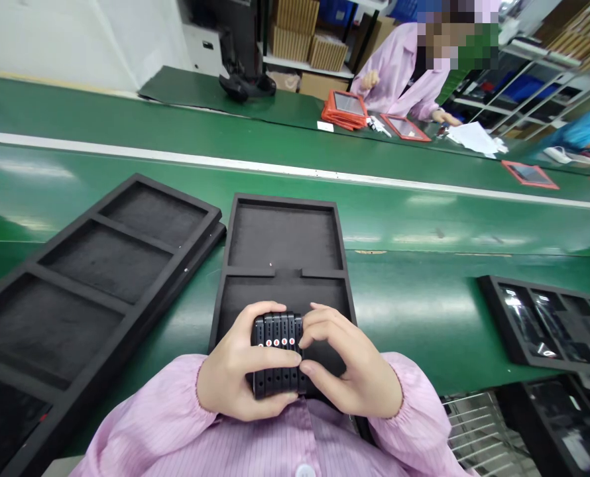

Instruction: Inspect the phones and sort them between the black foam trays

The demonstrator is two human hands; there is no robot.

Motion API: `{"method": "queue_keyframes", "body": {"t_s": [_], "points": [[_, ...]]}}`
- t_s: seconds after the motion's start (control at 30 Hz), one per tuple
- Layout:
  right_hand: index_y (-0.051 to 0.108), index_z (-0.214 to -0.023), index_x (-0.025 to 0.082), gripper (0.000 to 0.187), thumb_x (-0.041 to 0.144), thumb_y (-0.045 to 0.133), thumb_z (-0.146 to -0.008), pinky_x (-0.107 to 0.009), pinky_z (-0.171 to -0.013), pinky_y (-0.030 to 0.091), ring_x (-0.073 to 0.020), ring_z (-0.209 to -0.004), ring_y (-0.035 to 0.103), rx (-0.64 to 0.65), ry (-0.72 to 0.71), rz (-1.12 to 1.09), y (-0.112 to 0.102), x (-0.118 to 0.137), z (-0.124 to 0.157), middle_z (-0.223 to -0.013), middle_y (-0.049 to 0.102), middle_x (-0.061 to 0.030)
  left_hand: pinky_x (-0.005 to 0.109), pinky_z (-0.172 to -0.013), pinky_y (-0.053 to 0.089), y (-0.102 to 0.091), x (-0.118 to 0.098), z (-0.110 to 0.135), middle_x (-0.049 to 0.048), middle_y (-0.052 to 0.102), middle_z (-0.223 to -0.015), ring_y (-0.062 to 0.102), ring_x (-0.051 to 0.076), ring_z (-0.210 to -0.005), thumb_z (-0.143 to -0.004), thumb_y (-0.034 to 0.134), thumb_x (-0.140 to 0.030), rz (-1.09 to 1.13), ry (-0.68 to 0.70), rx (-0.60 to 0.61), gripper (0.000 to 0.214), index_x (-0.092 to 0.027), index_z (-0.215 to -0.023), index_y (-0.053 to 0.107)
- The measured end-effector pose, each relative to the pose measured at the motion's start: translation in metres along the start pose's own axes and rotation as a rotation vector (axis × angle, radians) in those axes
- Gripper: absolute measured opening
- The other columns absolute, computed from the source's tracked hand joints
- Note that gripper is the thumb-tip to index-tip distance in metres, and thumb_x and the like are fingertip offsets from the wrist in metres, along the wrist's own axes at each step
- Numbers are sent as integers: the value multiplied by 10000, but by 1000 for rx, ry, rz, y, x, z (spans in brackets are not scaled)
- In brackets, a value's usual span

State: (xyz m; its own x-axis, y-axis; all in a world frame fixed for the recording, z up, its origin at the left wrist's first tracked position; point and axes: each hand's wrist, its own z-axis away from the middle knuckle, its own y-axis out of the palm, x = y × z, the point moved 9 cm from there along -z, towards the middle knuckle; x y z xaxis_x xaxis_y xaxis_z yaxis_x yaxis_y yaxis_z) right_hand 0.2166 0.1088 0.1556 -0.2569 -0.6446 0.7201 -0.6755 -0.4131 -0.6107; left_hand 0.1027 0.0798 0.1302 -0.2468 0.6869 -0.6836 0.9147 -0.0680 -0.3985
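Several slim black devices (276,381) stand side by side in a row, most with a small round red-and-white sticker on the edge that faces up. My left hand (240,361) is wrapped round the row from the left, its index finger lying across the edges. At the right end, my right hand (347,361) has its fingers and thumb curled on the last device. Beneath both hands is a black foam tray (339,232) with large square recesses; its lower part is hidden by my hands and sleeves.
More black trays (133,308) are stacked at the left. A tray holding glossy black parts (548,324) lies at the right, above a wire rack (488,424). Across the green bench (404,291), a person in pink (394,63) sits by red-framed tablets (345,109).
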Motion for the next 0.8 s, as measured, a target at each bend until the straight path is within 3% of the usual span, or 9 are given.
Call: {"method": "queue_keyframes", "body": {"t_s": [0.57,0.7,0.8], "points": [[576,-1138,205,296,234,638,-850,-464,-1071,401,-177,-938,638,-74,-5,-106,-5,-10,-2,-979,658,-42,454,-964,511,0,1,1,100,349,-1387,414,289,-1272,-730,681,-192,33,-12,-1,334,-228,-1054,604],[588,-1093,197,266,197,627,-830,-333,-832,511,-140,-784,602,-117,183,-279,-2,-29,-10,-822,605,6,442,-958,514,1,2,1,93,336,-1393,437,280,-1257,-732,679,-183,52,-26,3,328,-233,-1046,598],[598,-996,192,177,183,604,-819,-276,-696,482,-116,-686,548,-107,275,-361,5,-39,-14,-726,539,36,442,-958,511,2,3,1,92,333,-1390,440,278,-1250,-731,681,-188,44,-33,-1,327,-236,-1044,600]]}}
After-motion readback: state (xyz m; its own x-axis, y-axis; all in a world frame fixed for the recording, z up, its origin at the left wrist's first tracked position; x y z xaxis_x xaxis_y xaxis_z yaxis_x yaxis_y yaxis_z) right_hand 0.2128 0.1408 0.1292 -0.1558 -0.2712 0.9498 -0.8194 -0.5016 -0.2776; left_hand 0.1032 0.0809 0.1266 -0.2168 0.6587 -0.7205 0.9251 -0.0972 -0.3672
